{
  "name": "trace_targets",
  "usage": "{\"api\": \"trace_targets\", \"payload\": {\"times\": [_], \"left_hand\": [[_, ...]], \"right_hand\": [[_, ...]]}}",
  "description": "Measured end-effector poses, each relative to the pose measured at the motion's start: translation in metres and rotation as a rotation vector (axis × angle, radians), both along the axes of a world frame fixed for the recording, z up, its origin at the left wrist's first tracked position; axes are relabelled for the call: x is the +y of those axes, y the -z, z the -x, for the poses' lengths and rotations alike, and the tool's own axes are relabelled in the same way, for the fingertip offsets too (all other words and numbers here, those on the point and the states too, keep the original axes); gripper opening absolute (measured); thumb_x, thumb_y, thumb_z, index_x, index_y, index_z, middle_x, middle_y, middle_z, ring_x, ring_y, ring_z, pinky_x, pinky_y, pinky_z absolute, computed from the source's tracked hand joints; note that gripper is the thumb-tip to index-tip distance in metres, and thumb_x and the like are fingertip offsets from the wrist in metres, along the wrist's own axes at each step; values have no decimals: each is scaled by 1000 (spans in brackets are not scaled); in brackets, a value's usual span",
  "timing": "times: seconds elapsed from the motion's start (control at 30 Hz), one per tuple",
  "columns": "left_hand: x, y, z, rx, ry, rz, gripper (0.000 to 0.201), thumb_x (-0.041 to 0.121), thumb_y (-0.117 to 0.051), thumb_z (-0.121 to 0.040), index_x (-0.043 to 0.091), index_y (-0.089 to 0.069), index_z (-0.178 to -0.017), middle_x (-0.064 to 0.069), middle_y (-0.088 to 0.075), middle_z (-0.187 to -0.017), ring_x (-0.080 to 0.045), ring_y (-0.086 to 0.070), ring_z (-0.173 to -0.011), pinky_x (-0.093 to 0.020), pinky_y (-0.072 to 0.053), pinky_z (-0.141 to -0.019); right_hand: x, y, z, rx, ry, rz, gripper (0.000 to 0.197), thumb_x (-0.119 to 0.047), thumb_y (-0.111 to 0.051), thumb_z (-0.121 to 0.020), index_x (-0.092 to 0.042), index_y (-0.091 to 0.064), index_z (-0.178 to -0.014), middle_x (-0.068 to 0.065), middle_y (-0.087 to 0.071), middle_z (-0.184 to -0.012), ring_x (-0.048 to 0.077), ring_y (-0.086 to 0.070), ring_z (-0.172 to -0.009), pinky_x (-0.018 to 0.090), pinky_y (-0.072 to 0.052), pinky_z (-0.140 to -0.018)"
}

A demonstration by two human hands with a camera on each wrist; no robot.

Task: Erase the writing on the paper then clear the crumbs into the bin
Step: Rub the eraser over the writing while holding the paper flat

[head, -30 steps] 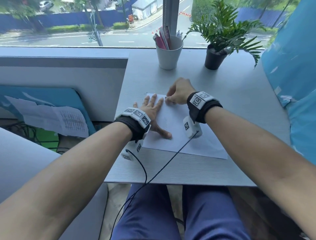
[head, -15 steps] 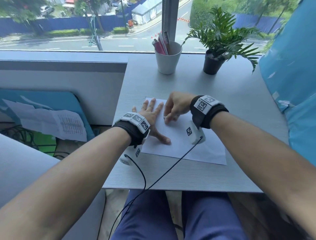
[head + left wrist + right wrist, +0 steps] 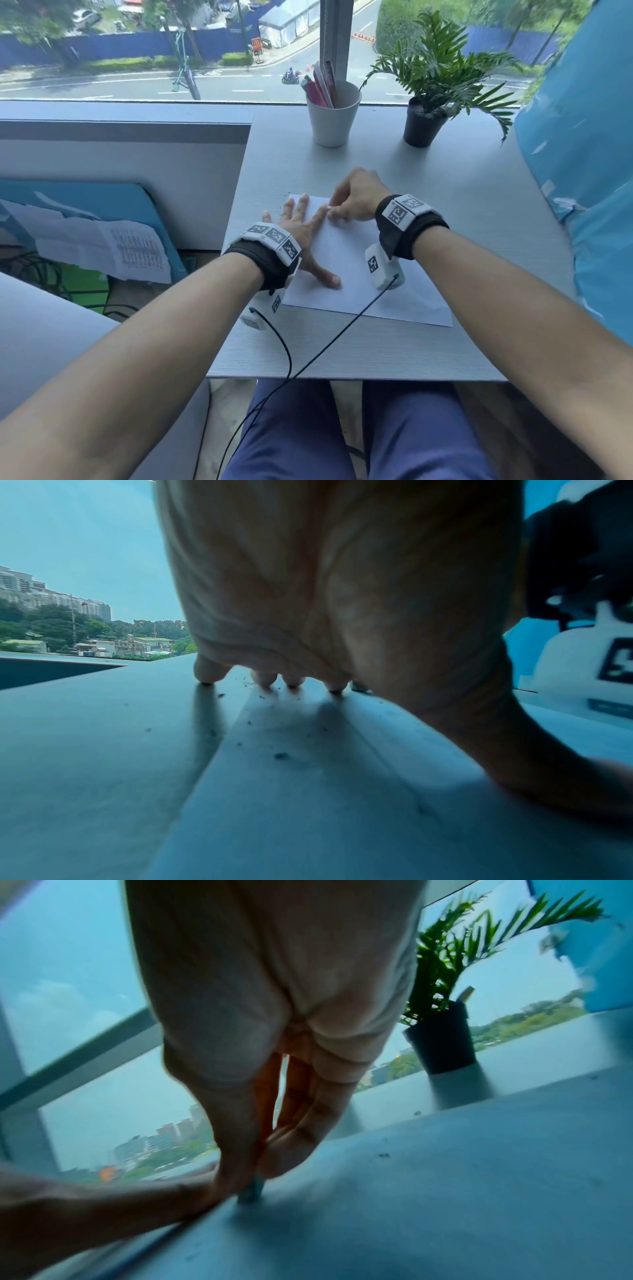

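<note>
The left hand (image 3: 297, 229) lies flat with fingers spread on the paper (image 3: 346, 263), seemingly to pin it to the bench (image 3: 445, 205) against the rubbing; the right hand (image 3: 356, 202) pinches a small eraser (image 3: 251, 1191) at the sheet's far edge, tip down on the paper; dark crumbs (image 3: 281, 755) lie scattered near the left fingertips (image 3: 293, 681); no bin is in view.

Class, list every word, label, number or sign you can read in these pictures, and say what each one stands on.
None can be read as words.
Roadside sign: a yellow arch-shaped logo, lettering too small.
Sheet left of the desk: printed rows, too blurred.
Wristband tags: black-and-white square codes, no letters.
Paper under the left hand: no writing legible.
</note>
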State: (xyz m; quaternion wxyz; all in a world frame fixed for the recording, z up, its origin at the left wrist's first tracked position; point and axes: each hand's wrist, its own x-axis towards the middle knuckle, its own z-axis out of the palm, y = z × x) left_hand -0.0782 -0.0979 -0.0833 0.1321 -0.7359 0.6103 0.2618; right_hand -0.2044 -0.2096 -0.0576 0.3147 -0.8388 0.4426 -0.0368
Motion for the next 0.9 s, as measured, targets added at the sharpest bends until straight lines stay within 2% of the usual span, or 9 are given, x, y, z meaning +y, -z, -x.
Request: {"api": "trace_targets", "payload": {"times": [0.07,0.13,0.27,0.33,0.43,0.6,0.73,0.83,0.9], "left_hand": [[0,1,0,2,-3,3,160,90,-72,-33,40,27,-149,1,36,-157,-27,29,-146,-66,7,-113],[0,0,-1,9,-10,8,160,90,-72,-34,41,26,-150,1,36,-158,-27,29,-147,-66,7,-114],[0,2,0,5,-8,19,160,90,-72,-34,41,25,-150,2,35,-158,-27,28,-147,-67,7,-114],[0,1,0,-1,-5,7,160,91,-72,-35,39,26,-150,1,36,-158,-28,29,-146,-67,7,-114],[0,2,-1,3,-3,21,159,91,-71,-35,39,27,-150,2,37,-157,-27,30,-146,-65,8,-114],[3,7,-3,27,3,51,158,93,-68,-33,41,25,-150,4,35,-158,-24,30,-146,-63,12,-113],[7,0,-6,-12,36,48,146,94,-59,-51,30,21,-154,3,30,-160,-22,23,-149,-59,10,-117],[10,-10,-9,-213,5,29,131,94,-37,-69,10,12,-157,-6,15,-165,-24,9,-152,-56,9,-119],[17,-16,-1,-314,22,91,117,85,-32,-82,2,6,-156,-14,9,-165,-28,6,-152,-55,7,-120]], "right_hand": [[6,-3,4,103,-130,-120,12,-17,-84,-72,-15,-78,-82,5,-75,-71,7,-66,-54,11,-49,-51],[4,-6,6,125,-161,-176,14,-18,-86,-70,-15,-79,-81,5,-75,-72,7,-67,-56,15,-51,-56],[1,-1,0,-60,83,40,14,-17,-86,-70,-11,-79,-81,3,-73,-67,10,-65,-53,20,-57,-61],[8,0,1,-31,4,-6,13,-16,-85,-71,-12,-78,-81,5,-74,-70,11,-68,-56,21,-58,-61],[22,-5,7,131,-209,-175,14,-20,-85,-71,-16,-79,-82,6,-76,-74,10,-71,-63,22,-57,-66],[7,-2,25,15,52,-65,9,-18,-84,-73,-14,-76,-77,6,-72,-65,9,-62,-47,14,-45,-48],[5,6,48,122,113,-104,12,-23,-83,-74,-16,-75,-78,-4,-68,-64,6,-58,-51,16,-41,-47],[7,4,53,137,91,-89,13,-25,-83,-75,-18,-75,-82,-4,-66,-71,5,-55,-57,18,-38,-49],[8,3,52,145,88,-73,11,-23,-82,-76,-19,-74,-82,-5,-64,-69,5,-54,-57,17,-39,-50]]}}
